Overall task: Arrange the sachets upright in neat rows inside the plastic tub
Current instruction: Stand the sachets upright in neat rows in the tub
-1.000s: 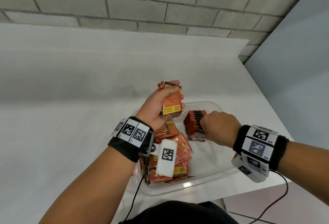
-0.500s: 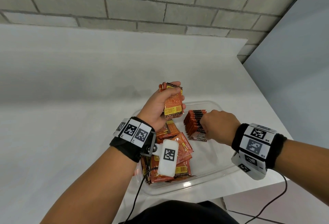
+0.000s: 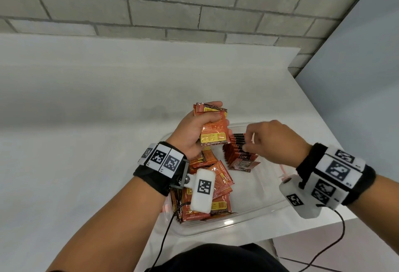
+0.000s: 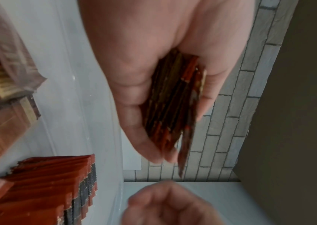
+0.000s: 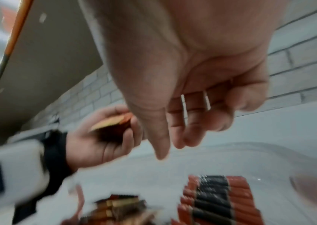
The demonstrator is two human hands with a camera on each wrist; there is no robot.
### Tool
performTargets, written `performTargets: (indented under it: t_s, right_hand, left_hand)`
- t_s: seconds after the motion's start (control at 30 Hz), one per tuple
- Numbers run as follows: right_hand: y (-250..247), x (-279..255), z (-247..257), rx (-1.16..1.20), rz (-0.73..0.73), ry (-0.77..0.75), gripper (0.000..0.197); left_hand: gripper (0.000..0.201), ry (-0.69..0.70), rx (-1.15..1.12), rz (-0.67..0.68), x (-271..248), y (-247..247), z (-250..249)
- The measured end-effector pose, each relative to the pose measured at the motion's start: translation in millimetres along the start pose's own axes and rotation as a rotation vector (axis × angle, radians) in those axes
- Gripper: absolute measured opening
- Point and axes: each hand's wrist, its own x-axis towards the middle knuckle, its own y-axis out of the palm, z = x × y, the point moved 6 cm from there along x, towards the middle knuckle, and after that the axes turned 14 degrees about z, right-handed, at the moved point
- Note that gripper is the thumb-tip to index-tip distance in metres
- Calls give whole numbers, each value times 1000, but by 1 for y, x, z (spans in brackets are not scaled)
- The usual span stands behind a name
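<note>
The left hand (image 3: 194, 129) is wrapped around a small stack of flat orange and yellow foil sachets (image 3: 212, 125), with the thumb on the front and the fingers behind, and holds it up above the far left part of the clear plastic tub (image 3: 248, 215). The right hand (image 3: 272, 140) holds nothing; its fingers are loose and a little bent, and it hangs just over the row of orange sachets standing on their edges (image 3: 237, 148) in the middle of the tub. I cannot tell if the fingertips touch the row. A messy pile of loose orange sachets (image 3: 218, 183) lies flat at the near left of the tub. The tub sits on a white table (image 3: 86, 120). These little packs look thin, light and bendy, and the shiny foil is likely slippery, so a stack could fan out or slide. It seems best to pinch one pack by its two flat faces near the top edge, then slip it in beside the row while another finger props the row so it does not tip over.
</note>
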Motion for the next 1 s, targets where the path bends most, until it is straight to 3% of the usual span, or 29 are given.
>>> performTargets:
  t_s: [0.17, 0.3, 0.47, 0.53, 0.67, 0.8, 0.87, 1.0]
  right_hand:
    - [-13, -11, 9, 662, -138, -214, 30]
    - [-8, -10, 16, 698, -159, -235, 50]
    - [-5, -2, 14, 838, -151, -268, 41]
    - [-6, -1, 12, 883, -152, -290, 38]
    - [-10, 0, 7, 851, -205, -303, 25]
    - [-27, -7, -5, 731, -505, -265, 25]
    - [-28, -13, 1, 541, -563, -254, 28]
    - [-11, -9, 18, 320, -369, -267, 30]
  left_hand:
    - [35, -24, 95, 72, 0, 8, 3]
    - [35, -52, 122, 120, 0, 11, 6]
    - [63, -70, 99, 186, 0, 12, 6]
    - [63, -101, 109, 197, 0, 11, 8]
    - [52, -98, 146, 197, 2, 8, 8]
    - [45, -55, 101, 76, 1, 3, 5]
    - [39, -38, 78, 60, 0, 4, 3]
    - [42, 2, 59, 45, -1, 3, 1]
